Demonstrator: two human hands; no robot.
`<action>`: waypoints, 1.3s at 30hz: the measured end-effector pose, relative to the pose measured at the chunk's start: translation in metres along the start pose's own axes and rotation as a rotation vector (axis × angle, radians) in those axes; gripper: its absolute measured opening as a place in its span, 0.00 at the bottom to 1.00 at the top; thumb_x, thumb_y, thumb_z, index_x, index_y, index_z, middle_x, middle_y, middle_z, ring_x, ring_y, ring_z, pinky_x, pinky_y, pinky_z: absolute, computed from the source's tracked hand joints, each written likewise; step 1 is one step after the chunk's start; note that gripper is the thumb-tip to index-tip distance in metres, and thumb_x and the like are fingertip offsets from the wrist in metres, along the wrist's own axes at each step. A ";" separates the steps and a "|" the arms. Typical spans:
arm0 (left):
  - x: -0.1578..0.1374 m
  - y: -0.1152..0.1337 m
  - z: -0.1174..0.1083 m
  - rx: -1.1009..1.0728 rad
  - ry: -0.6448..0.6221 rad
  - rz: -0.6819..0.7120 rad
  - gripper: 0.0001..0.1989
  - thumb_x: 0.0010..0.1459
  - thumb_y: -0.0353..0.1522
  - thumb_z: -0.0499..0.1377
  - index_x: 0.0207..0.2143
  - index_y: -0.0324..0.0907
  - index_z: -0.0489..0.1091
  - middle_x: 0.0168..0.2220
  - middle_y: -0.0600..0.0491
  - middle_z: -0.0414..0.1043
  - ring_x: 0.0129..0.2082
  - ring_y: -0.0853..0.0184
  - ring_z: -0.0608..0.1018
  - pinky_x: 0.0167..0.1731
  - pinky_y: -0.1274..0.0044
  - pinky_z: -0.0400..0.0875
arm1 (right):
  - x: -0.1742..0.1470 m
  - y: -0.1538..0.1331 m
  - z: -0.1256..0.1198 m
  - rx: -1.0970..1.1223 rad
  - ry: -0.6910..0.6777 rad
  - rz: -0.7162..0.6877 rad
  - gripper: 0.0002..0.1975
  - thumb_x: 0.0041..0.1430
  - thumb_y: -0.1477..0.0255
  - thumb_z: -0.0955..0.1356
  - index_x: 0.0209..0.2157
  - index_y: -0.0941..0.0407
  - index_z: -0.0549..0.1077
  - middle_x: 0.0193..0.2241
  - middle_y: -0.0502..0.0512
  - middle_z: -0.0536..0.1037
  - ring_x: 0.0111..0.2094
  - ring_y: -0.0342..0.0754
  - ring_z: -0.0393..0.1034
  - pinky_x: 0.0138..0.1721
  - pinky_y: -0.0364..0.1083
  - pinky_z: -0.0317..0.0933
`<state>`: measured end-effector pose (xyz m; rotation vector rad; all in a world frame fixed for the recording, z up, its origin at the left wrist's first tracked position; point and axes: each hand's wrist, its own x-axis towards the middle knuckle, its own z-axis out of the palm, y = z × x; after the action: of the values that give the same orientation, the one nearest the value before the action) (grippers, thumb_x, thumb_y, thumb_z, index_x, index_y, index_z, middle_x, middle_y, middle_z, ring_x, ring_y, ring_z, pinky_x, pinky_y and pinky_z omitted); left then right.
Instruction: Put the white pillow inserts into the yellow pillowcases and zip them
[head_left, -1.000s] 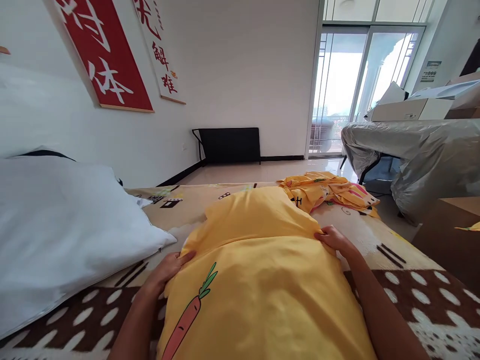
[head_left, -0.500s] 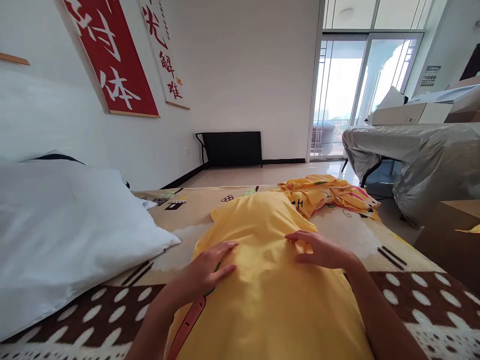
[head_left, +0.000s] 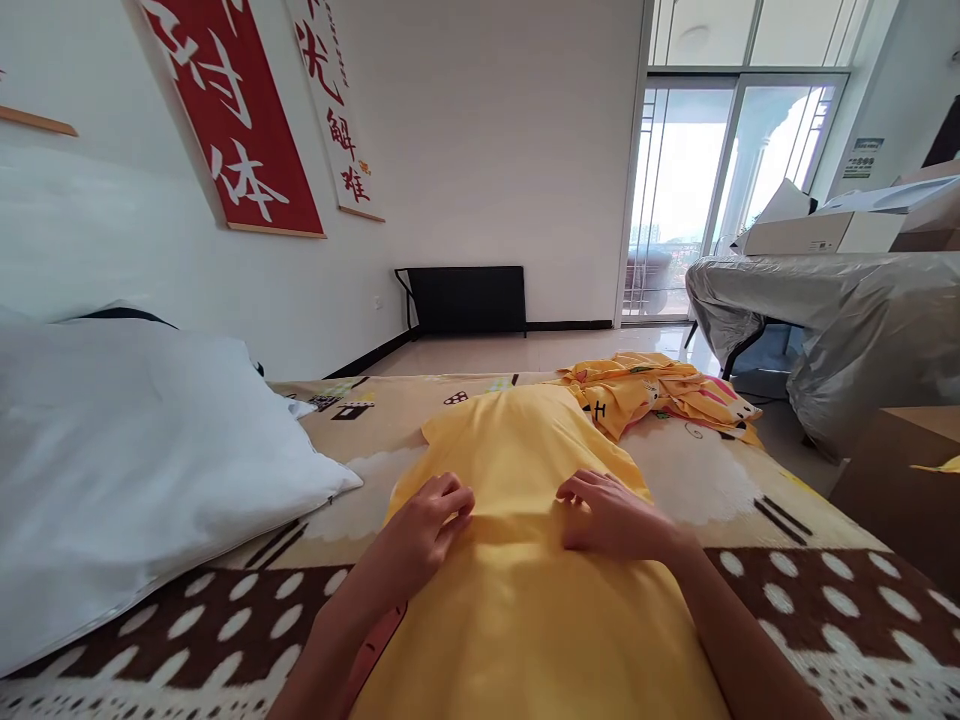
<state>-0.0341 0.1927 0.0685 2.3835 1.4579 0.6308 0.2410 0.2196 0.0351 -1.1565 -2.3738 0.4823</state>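
Head view: left hand [head_left: 431, 525] and right hand [head_left: 611, 515] have curled their fingers since the earlier frame | both narrow, seemingly pinching a fold of yellow cloth [head_left: 532, 630], spread on the blanket [head_left: 720, 460] | step, judged: gathering cloth; next move calls for even tension | cardboard box [head_left: 889, 500]: contents hidden

Yellow cloth [head_left: 540, 630], spread out, small fold across it, red patch [head_left: 377, 640] partly hidden; right of white pillow [head_left: 165, 460], not touching
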 end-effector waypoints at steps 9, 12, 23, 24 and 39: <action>-0.007 0.012 -0.004 0.133 0.094 0.052 0.11 0.62 0.33 0.44 0.28 0.43 0.61 0.36 0.52 0.65 0.35 0.66 0.68 0.36 0.75 0.63 | 0.004 -0.006 0.005 -0.019 -0.021 -0.020 0.05 0.57 0.76 0.63 0.28 0.56 0.67 0.30 0.51 0.70 0.32 0.44 0.61 0.38 0.44 0.56; -0.008 0.015 -0.004 0.152 0.179 0.085 0.10 0.62 0.33 0.44 0.30 0.43 0.62 0.37 0.51 0.65 0.35 0.66 0.68 0.36 0.75 0.63 | 0.004 -0.010 0.005 0.017 0.080 -0.010 0.06 0.56 0.73 0.66 0.37 0.55 0.68 0.38 0.53 0.71 0.39 0.46 0.63 0.42 0.45 0.57; -0.007 0.020 0.002 -0.032 0.162 0.001 0.11 0.63 0.38 0.44 0.31 0.44 0.60 0.29 0.55 0.64 0.27 0.69 0.67 0.30 0.78 0.61 | -0.001 -0.019 -0.007 0.026 0.318 -0.165 0.09 0.65 0.69 0.58 0.34 0.54 0.67 0.36 0.55 0.73 0.38 0.47 0.64 0.42 0.46 0.57; -0.004 0.019 0.006 -0.050 0.137 -0.016 0.11 0.63 0.39 0.44 0.31 0.45 0.59 0.27 0.56 0.64 0.26 0.69 0.66 0.29 0.78 0.60 | -0.003 -0.021 -0.008 0.060 0.326 -0.150 0.10 0.65 0.68 0.57 0.35 0.54 0.66 0.36 0.55 0.73 0.38 0.47 0.65 0.42 0.46 0.57; -0.001 0.031 0.017 0.123 -0.049 -0.120 0.16 0.61 0.46 0.43 0.33 0.46 0.62 0.22 0.54 0.69 0.26 0.62 0.74 0.25 0.76 0.56 | 0.004 -0.013 0.004 0.020 -0.011 0.153 0.13 0.60 0.57 0.61 0.34 0.51 0.68 0.26 0.47 0.72 0.30 0.44 0.63 0.30 0.41 0.51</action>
<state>-0.0023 0.1772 0.0673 2.3605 1.6478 0.4631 0.2289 0.2146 0.0393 -1.3360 -2.2949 0.5627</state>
